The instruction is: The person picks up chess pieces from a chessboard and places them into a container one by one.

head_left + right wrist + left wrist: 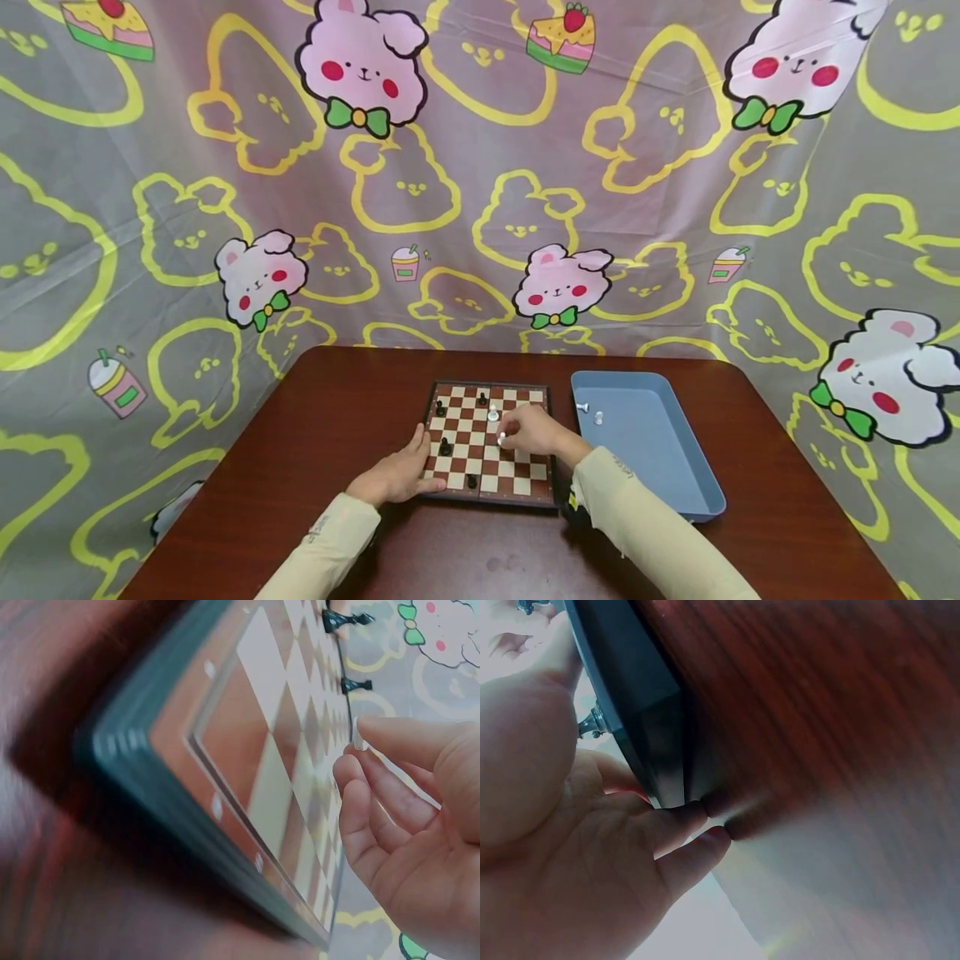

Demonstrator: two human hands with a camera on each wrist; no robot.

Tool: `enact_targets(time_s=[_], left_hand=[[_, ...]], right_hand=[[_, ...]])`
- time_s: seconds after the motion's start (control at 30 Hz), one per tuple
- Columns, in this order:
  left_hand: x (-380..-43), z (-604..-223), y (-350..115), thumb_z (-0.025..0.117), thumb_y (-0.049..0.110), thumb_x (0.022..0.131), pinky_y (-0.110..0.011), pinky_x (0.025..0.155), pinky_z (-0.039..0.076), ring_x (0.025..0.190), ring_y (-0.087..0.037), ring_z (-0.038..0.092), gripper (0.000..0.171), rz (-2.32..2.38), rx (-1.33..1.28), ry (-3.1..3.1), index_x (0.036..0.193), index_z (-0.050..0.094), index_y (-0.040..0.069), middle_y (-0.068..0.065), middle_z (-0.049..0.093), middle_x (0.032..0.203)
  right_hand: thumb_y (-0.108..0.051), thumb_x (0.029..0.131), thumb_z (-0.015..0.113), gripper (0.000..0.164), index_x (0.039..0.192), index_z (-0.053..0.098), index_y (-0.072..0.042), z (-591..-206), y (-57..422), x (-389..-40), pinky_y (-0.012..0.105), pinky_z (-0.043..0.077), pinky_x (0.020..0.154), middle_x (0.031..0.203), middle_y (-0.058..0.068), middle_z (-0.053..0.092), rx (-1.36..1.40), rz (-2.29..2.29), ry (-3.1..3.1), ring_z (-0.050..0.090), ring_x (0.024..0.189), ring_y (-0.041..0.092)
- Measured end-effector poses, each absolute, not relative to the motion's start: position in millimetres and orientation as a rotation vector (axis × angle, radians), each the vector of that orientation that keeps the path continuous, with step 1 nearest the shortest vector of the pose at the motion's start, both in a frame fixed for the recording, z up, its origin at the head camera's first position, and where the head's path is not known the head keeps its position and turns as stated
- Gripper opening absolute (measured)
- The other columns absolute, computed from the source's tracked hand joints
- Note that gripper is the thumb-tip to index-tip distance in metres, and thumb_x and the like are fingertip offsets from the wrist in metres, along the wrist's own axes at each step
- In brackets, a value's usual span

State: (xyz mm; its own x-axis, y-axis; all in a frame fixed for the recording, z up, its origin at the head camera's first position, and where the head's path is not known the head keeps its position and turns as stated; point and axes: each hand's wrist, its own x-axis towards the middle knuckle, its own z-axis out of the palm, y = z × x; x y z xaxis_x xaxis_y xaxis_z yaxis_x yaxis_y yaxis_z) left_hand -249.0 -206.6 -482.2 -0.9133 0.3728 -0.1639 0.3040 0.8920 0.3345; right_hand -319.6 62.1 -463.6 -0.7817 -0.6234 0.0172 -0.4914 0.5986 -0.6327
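Observation:
A brown-and-cream chessboard (462, 435) in a dark frame lies on the table. Above its right half, my right hand (531, 429) pinches a small white chess piece (502, 437) between thumb and fingers; the right wrist view shows the tip of that white piece (358, 735) at the fingertips. My left hand (396, 475) rests against the board's left edge, thumb over the near corner. In the left wrist view its fingers (694, 859) touch the frame's side and the table. Several black chess pieces (446, 447) stand on the board, along with another white piece (492, 413) beyond my right hand.
A blue tray (648, 450) sits right of the board, close to my right forearm, with two white chess pieces (598, 417) inside near its left wall. The dark reddish table (300, 442) ends at a patterned curtain (450, 292) behind and at both sides.

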Motion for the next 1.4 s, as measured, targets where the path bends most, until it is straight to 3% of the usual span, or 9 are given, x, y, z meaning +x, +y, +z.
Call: enact_targets(time_s=[0.2, 0.53, 0.83, 1.4], left_hand=[[-251, -480, -206, 0.062, 0.049, 0.086, -0.045, 0.095, 0.042, 0.125, -0.041, 0.042, 0.095, 0.47, 0.497, 2.828, 0.145, 0.02, -0.012, -0.029, 0.007, 0.152], [-251, -480, -206, 0.064, 0.05, 0.085, -0.045, 0.092, 0.044, 0.122, -0.041, 0.045, 0.096, 0.46, 0.497, 2.842, 0.144, 0.021, -0.012, -0.03, 0.009, 0.152], [-250, -484, -208, 0.064, 0.051, 0.084, -0.046, 0.091, 0.044, 0.123, -0.041, 0.044, 0.097, 0.472, 0.489, 2.828, 0.144, 0.021, -0.012, -0.029, 0.008, 0.152], [-250, -482, -206, 0.063, 0.051, 0.084, -0.045, 0.091, 0.044, 0.122, -0.042, 0.045, 0.097, 0.461, 0.506, 2.829, 0.144, 0.021, -0.012, -0.03, 0.008, 0.152]], right_hand=[[-0.013, 0.084, 0.073, 0.003, 0.085, 0.07, -0.012, -453, 79, -324, 0.03, 0.046, 0.062, 0.075, -0.01, 0.062, -0.915, -0.948, 2.701, 0.055, 0.069, 0.009], [-0.01, 0.086, 0.069, 0.016, 0.101, 0.071, -0.005, -446, 105, -331, 0.033, 0.049, 0.067, 0.087, -0.003, 0.066, -0.815, -0.992, 2.712, 0.06, 0.079, 0.013], [-0.008, 0.088, 0.067, 0.02, 0.105, 0.07, 0.001, -441, 128, -334, 0.033, 0.049, 0.066, 0.091, 0.001, 0.067, -0.788, -1.066, 2.689, 0.061, 0.076, 0.013], [-0.013, 0.088, 0.067, 0.017, 0.102, 0.07, -0.003, -435, 172, -340, 0.032, 0.048, 0.06, 0.091, 0.001, 0.066, -0.635, -1.076, 2.736, 0.058, 0.074, 0.016]])
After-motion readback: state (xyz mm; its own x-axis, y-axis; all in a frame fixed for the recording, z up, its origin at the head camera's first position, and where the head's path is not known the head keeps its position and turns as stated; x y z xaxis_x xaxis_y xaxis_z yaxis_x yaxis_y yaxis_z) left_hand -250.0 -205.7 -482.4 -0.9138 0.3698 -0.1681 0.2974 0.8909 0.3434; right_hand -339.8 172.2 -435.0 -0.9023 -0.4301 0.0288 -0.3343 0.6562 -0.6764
